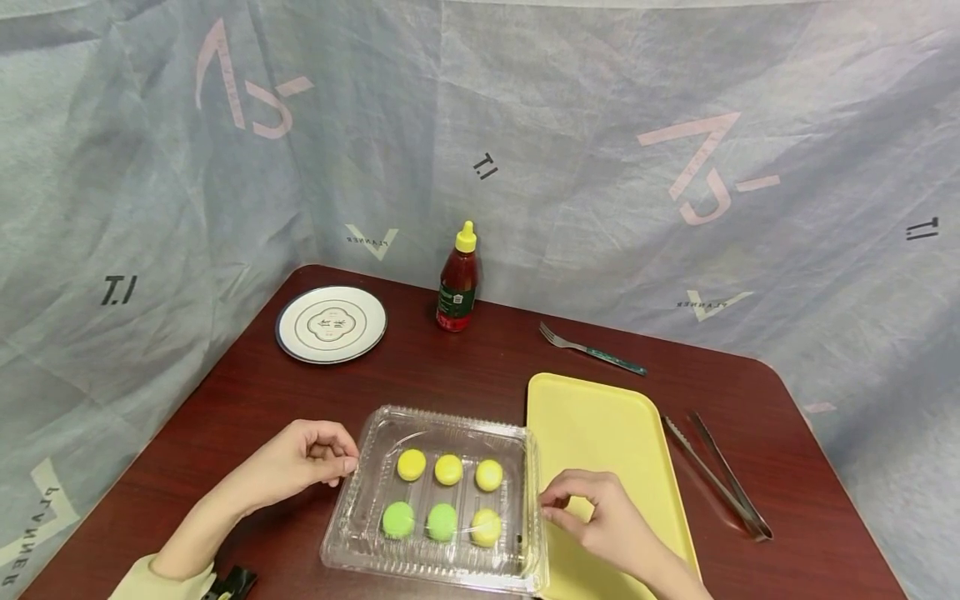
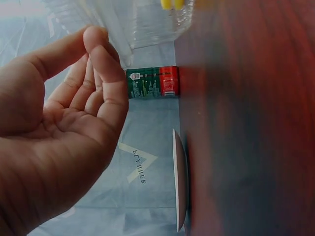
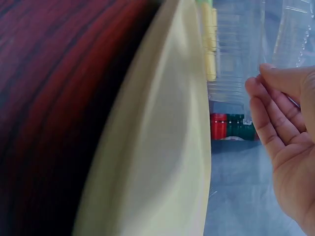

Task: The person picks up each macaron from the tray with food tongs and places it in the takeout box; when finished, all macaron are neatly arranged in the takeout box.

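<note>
A clear plastic clamshell box (image 1: 420,569) stands at the front of the table, with several round yellow pieces (image 1: 448,470) and two green ones (image 1: 442,522) in two rows, macaron-like in shape. Its transparent lid (image 1: 457,422) lies over them. At the left side of the lid, my left hand (image 1: 296,462) pinches the edge between thumb and forefinger. My right hand (image 1: 603,512) pinches the opposite edge, above the yellow tray (image 1: 600,417). In the right wrist view, the fingertips (image 3: 253,87) meet at the thin plastic edge.
Metal tongs (image 1: 720,475) lie right of the tray. A fork (image 1: 592,350) with a dark green handle lies behind it. At the back stand a red sauce bottle (image 1: 457,283) with a yellow cap and, farther left, a white plate (image 1: 330,325). Grey cloth (image 1: 562,225) hangs behind the table.
</note>
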{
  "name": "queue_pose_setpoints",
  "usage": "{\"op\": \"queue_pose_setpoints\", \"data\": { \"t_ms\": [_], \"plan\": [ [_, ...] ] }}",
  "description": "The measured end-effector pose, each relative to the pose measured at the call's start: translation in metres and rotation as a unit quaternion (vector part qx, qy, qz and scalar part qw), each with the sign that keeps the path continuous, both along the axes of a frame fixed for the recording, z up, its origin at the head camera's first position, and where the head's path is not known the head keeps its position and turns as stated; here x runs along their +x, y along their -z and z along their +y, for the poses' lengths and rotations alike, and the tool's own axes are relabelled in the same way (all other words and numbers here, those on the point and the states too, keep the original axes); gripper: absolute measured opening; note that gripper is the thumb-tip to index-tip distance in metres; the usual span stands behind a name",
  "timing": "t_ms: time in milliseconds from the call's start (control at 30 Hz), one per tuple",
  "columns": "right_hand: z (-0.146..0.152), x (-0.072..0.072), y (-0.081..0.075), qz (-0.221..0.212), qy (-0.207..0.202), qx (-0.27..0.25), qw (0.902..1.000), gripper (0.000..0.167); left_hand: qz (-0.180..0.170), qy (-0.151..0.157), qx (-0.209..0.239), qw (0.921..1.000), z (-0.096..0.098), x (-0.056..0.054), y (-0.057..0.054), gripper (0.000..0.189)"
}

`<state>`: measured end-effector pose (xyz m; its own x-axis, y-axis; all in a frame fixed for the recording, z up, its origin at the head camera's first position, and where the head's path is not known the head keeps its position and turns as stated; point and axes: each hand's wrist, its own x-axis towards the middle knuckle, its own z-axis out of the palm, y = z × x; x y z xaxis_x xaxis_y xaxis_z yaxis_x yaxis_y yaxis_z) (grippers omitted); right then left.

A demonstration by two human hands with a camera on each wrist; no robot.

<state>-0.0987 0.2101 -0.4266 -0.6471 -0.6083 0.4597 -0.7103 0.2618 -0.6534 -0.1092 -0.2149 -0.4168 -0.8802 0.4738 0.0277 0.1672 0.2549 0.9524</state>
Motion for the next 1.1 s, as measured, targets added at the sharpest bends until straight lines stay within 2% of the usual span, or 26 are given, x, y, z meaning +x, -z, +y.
{"op": "queue_pose_setpoints", "data": {
  "t_ms": [167,500,700,833,933,1100],
  "plan": [
    [0.001,0.001,0.002,0.003,-0.001,0.006,1.0,0.03,0.004,-0.005,-0.005,1.0,0.0,0.002,0.002,0.007],
    [0.003,0.004,0.005,-0.002,0.0,0.004,1.0,0.03,0.011,-0.009,0.007,0.9999,0.002,0.005,0.007,0.004],
    [0.003,0.01,0.006,-0.021,-0.013,-0.014,0.9996,0.027,0.013,-0.027,0.005,0.9995,0.003,0.009,0.008,0.003],
    [0.003,0.015,0.006,-0.055,-0.006,-0.015,0.9984,0.028,0.014,-0.035,0.002,0.9993,0.003,0.012,0.008,0.006],
    [0.004,0.019,0.006,-0.077,0.002,-0.011,0.997,0.031,0.018,-0.029,-0.002,0.9994,0.002,0.015,0.008,0.01],
    [0.004,0.022,0.006,-0.058,-0.01,-0.008,0.9982,0.034,0.027,-0.005,-0.009,0.9996,-0.001,0.022,0.007,0.022]
  ]
}}
